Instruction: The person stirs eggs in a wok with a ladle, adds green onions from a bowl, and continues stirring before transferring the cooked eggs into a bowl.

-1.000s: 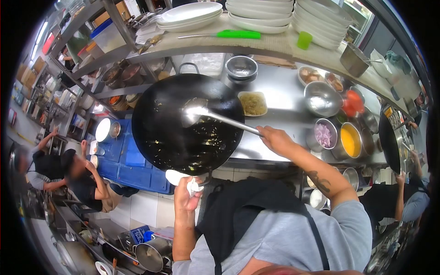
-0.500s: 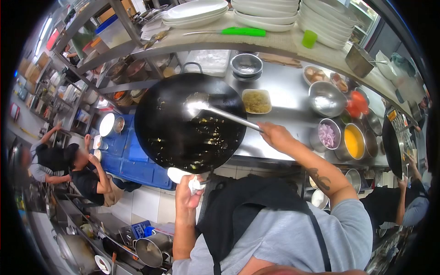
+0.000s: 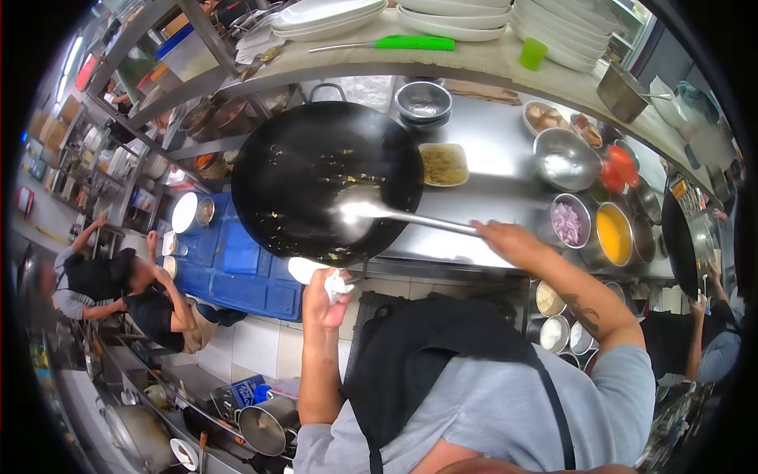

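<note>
A large black wok (image 3: 308,150) lies in front of me, with bits of chopped food scattered over its inside. My left hand (image 3: 325,294) is closed at its near edge, gripping the wok handle through a folded white cloth (image 3: 338,284). With my right hand (image 3: 513,243) I hold the end of a long metal ladle (image 3: 434,222). The ladle's shiny round head is blurred and rests in or just above the near right part of the wok. Beside the wok's right rim sits a white dish of greenish-yellow food (image 3: 444,164).
To the right are bowls of chopped purple onion (image 3: 568,223) and yellow liquid (image 3: 613,235), plus a steel bowl (image 3: 564,158). An overhead shelf carries stacked white plates (image 3: 454,20) and a green-handled tool (image 3: 414,43). Left of the wok is a blue surface (image 3: 268,294); two people stand beyond.
The ladle head has swept toward me and slightly right across the wok, my right hand moving right with it. The wok has shifted a little away from me, and the food bits have scattered differently.
</note>
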Demonstrator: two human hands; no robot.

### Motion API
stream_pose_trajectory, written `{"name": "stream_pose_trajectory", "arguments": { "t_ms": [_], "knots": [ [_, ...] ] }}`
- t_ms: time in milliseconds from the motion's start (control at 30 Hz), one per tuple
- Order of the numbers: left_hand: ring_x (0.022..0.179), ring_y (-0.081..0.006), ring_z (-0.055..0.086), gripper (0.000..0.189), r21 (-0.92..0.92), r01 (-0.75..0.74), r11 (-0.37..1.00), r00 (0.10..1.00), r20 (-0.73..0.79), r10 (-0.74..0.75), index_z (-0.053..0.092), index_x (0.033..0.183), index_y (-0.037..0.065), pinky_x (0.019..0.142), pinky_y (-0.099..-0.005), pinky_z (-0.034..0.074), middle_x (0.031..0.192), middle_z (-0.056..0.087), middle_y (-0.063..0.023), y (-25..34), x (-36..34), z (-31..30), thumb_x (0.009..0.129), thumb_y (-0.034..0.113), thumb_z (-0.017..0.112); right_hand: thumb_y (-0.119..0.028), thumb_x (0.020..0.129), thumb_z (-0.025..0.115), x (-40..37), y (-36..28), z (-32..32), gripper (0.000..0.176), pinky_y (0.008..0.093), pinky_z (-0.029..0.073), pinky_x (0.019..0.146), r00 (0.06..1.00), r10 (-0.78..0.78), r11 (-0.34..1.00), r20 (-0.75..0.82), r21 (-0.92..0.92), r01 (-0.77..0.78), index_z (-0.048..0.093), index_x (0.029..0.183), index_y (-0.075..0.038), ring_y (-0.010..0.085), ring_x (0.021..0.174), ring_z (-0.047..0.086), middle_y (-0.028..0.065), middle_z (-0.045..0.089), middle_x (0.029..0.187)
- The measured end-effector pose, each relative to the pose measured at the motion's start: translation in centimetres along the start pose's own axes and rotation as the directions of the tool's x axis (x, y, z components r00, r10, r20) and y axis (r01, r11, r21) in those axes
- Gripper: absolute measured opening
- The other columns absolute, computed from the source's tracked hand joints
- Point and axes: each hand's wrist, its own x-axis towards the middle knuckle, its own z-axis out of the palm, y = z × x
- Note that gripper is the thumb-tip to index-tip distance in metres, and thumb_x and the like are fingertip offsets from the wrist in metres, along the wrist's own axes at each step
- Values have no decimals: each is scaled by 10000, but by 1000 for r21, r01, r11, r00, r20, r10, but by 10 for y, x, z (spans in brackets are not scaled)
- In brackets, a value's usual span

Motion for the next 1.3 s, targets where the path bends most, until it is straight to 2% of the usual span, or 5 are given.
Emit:
{"name": "stream_pose_trajectory", "arguments": {
  "t_ms": [433,567,833,1100,1300],
  "knots": [
    [557,-132,516,76,18,-15,1000,999,38,15,533,834,67,400,-232,350,714,575,-74,2,42,28,850,140,521,-93,871,477,65,39,35,391,445,512,648,927,-103,995,-359,-27,100,483,1256,-25,385,718,619,204,628,895],
    [562,-132,516,68,44,-22,999,1000,19,21,529,847,88,397,-237,360,732,581,-80,0,51,23,864,153,518,-60,838,492,2,68,-43,440,419,507,699,986,163,972,45,-180,-152,475,1277,-38,339,788,621,176,600,922],
    [566,-135,524,61,29,-26,999,1000,1,26,530,848,88,403,-237,352,724,581,-67,-2,56,45,860,147,520,-46,834,494,84,49,-1,421,432,509,698,979,195,980,-56,-33,-197,476,1255,-40,339,806,616,192,604,886],
    [567,-119,526,68,69,-41,997,999,5,40,548,867,74,420,-232,353,704,566,-40,-6,56,48,840,136,543,-10,805,489,34,98,-40,534,404,520,686,981,19,890,-194,-443,-105,425,1330,-86,314,801,621,167,581,1001],
    [570,-122,532,51,48,-51,998,999,15,50,542,864,96,412,-235,352,703,573,-39,-9,59,54,844,141,529,-18,802,501,25,88,-4,504,389,510,642,978,39,982,-205,-172,-75,450,1302,-60,306,753,615,161,566,882]
  ]
}}
